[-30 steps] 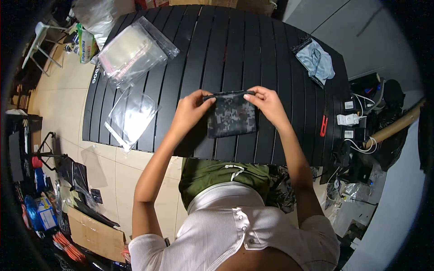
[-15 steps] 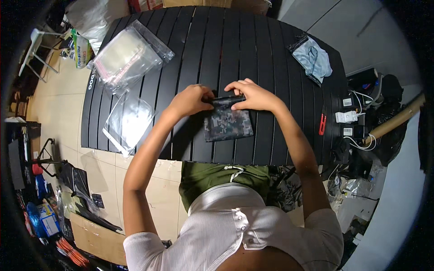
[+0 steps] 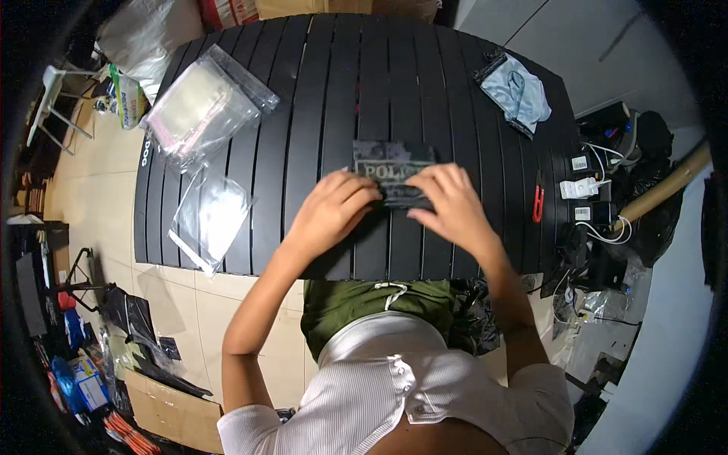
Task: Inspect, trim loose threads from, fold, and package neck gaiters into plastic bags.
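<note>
A dark, flat camouflage wallet-like piece [image 3: 390,152] lies in front of me on the black slatted table [image 3: 318,91], a band of pale lettering across its upturned face. At its lower left edge, my left hand [image 3: 334,208] has its fingers bent against it, with the thumb hidden. My right hand [image 3: 451,205] grips its right side, fingers over the face and thumb at the near edge. Both hands partly cover the piece, and it looks slightly blurred.
Clear plastic bags [image 3: 201,110] are stacked at the far left, with a single clear sleeve [image 3: 212,216] nearer me. A bagged light-blue cloth item [image 3: 516,91] lies far right. Near the right edge are a red cutter [image 3: 538,201] and white chargers [image 3: 580,188] with cables.
The camouflage piece has turned so that its lettered face shows, and it sits slightly farther from me. Both hands have come down to its nearer side.
</note>
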Demonstrator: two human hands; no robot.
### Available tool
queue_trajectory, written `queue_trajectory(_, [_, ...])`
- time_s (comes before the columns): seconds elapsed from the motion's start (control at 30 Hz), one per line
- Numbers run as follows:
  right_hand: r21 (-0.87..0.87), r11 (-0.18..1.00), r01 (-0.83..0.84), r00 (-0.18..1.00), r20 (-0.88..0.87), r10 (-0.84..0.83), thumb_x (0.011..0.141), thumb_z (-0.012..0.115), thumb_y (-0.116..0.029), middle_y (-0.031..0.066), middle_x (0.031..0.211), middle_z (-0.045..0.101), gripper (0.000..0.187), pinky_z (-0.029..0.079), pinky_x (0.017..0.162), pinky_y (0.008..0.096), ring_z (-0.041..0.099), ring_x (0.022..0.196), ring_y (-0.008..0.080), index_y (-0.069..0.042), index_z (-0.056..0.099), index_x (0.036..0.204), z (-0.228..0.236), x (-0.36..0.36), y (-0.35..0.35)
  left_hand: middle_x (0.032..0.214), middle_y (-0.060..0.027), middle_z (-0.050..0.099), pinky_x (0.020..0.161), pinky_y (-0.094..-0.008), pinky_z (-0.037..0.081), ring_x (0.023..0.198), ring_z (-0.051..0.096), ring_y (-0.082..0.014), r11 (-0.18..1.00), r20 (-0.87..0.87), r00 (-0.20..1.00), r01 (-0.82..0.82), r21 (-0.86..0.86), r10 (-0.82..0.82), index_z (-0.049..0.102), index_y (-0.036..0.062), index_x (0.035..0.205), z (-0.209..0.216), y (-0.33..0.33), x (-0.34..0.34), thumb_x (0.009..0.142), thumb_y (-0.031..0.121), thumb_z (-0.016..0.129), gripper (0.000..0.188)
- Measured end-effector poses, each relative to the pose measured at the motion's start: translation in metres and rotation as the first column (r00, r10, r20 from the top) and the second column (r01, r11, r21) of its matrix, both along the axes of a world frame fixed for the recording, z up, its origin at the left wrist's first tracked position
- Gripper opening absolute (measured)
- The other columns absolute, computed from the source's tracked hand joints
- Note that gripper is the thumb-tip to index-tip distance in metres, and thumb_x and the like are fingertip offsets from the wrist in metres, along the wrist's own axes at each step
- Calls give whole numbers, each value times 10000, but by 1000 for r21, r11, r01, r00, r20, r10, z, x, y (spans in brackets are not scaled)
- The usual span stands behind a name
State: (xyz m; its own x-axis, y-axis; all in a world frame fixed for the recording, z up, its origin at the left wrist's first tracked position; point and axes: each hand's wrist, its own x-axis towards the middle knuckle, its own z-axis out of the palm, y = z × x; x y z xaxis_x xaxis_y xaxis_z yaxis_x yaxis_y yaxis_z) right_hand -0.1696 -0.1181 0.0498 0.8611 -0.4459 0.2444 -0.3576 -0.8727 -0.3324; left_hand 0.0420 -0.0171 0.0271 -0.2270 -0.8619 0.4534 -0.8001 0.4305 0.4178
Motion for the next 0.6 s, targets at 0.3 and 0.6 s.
queue_trajectory(0.3, [-38,998,59,989,135,-54,701,684,-158,48,922,526,298,391,767,332,483,881,219,-62,598,969,-46,-16,11,927,-41,575,818,-346,440,919,536,-218,993,-16,993,-114,-43,114,597,76,989,-33,10,-12,710,97,626,281])
queue_trajectory(0.6, [-98,995,-33,964,259,57,650,703,-71,25,842,554,193,402,712,334,522,788,200,-69,625,827,-50,-17,14,872,-41,572,663,-307,463,792,550,-192,983,44,993,-100,-153,108,601,58,891,-35,12,-9,667,62,629,225])
